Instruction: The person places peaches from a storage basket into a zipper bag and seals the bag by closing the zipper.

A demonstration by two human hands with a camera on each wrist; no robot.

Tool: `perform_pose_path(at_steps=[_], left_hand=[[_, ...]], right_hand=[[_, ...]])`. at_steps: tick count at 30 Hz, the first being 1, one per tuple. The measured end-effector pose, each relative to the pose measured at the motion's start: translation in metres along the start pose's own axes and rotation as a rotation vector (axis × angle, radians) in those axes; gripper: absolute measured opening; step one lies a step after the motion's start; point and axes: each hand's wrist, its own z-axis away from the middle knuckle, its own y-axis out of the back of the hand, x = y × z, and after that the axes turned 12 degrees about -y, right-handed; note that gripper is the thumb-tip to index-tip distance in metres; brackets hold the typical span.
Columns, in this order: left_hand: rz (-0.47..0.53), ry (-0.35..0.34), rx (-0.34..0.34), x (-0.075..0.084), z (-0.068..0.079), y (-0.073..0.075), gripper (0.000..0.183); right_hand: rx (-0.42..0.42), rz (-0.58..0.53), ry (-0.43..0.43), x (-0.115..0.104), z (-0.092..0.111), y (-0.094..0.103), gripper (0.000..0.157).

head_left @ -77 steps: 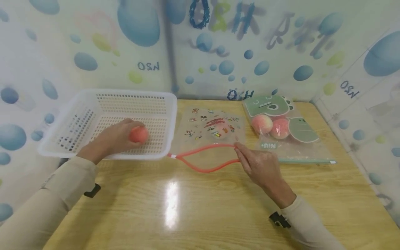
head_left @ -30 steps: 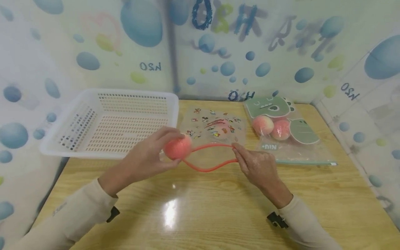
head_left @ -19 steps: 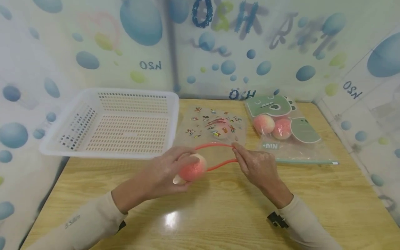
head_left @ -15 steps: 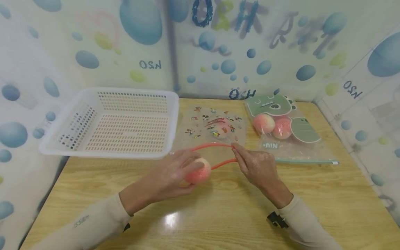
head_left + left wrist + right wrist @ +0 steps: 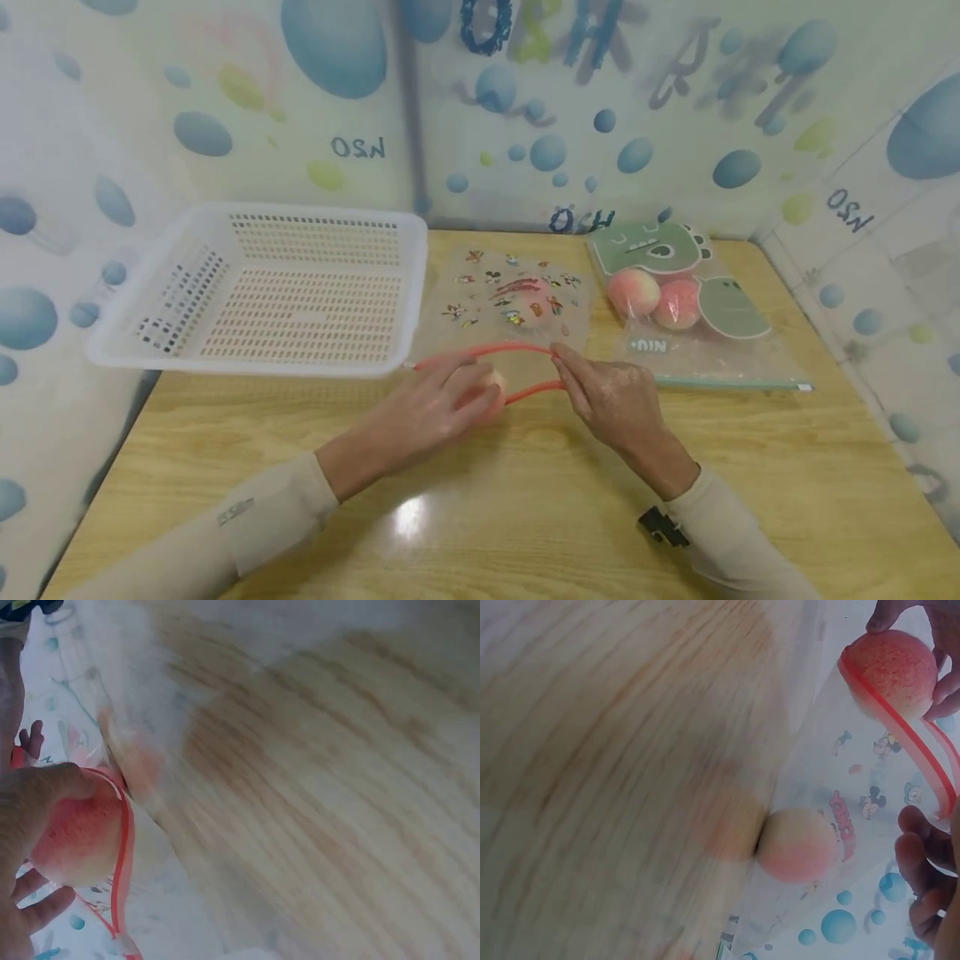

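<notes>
My left hand [image 5: 408,421] grips a pink and pale peach [image 5: 894,671] right at the mouth of a clear zip bag [image 5: 480,287] printed with cartoon figures. In the head view the fingers cover most of this peach. The bag's red zip edge [image 5: 517,347] bows apart, and in the left wrist view one strip passes across the peach. At the right end of the mouth, my right hand [image 5: 618,408] pinches the red edge between thumb and fingers. Another peach [image 5: 799,844] lies inside the cartoon bag, seen through its film in the right wrist view.
A white slotted basket [image 5: 416,300] with nothing in it stands on the left of the wooden table [image 5: 525,517]. At the right lies a second clear bag [image 5: 750,362] with green animal shapes, a green zip and two peaches [image 5: 633,292] inside. A patterned wall rises behind.
My left hand has lifted the peach from the basket, carried it right and brought it to the bag's mouth. My right hand has kept its pinch on the red edge.
</notes>
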Motion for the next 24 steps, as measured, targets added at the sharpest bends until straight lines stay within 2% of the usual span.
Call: perform_pose_path(at_steps=[6,11,14,21,24], left_hand=[[-0.080,-0.004,0.095,-0.009,-0.004,0.004,0.021],[-0.061,0.045,0.135,-0.013,-0.003,0.007,0.020],[-0.066,0.084,0.132,-0.014,0.001,0.009,0.020],[-0.054,0.150,0.052,-0.016,0.011,0.015,0.017],[-0.068,0.172,0.039,-0.016,0.016,0.015,0.018]], right_hand=[[0.001,-0.014,-0.001,-0.001,-0.001,0.001,0.048],[0.023,-0.022,-0.003,0.001,-0.004,0.003,0.047],[0.037,-0.031,-0.008,0.004,-0.005,0.005,0.046],[0.058,-0.056,-0.028,0.007,-0.006,0.006,0.044],[0.057,-0.055,-0.032,0.007,-0.007,0.007,0.047]])
